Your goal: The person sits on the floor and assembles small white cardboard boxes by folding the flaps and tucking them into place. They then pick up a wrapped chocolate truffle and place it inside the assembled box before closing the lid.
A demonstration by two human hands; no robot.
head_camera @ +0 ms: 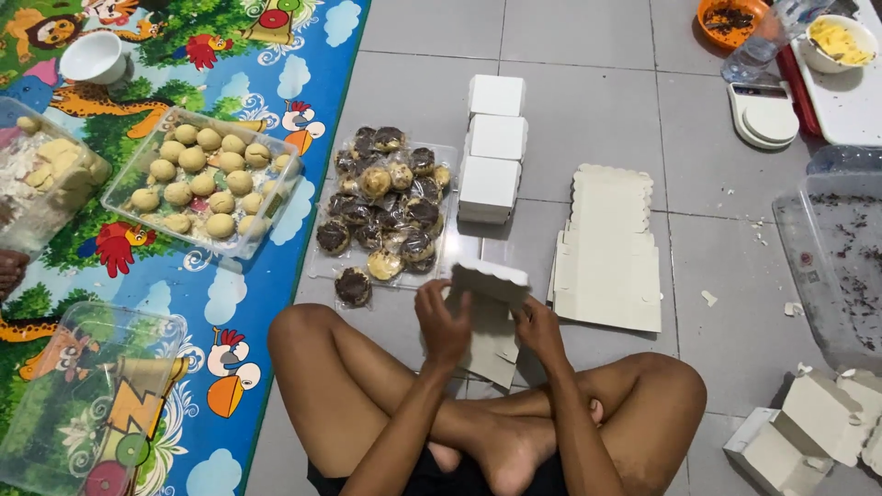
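My left hand [442,323] and my right hand [540,329] both grip a flat white cardboard box blank [490,317] with a scalloped edge, held half folded above my crossed legs. Just beyond it lies a clear tray of wrapped chocolate-topped pastries [384,213]. A row of three closed white boxes [493,147] stands past the hands. To the right lies a stack of flat box blanks [610,248].
A clear tub of round pale dough balls [200,181] sits on the colourful play mat [248,276] at left, with an empty clear tub [87,395] nearer. A white bowl [92,57], a white kitchen scale [766,115], an orange bowl [729,18] and several folded boxes [808,427] lie around.
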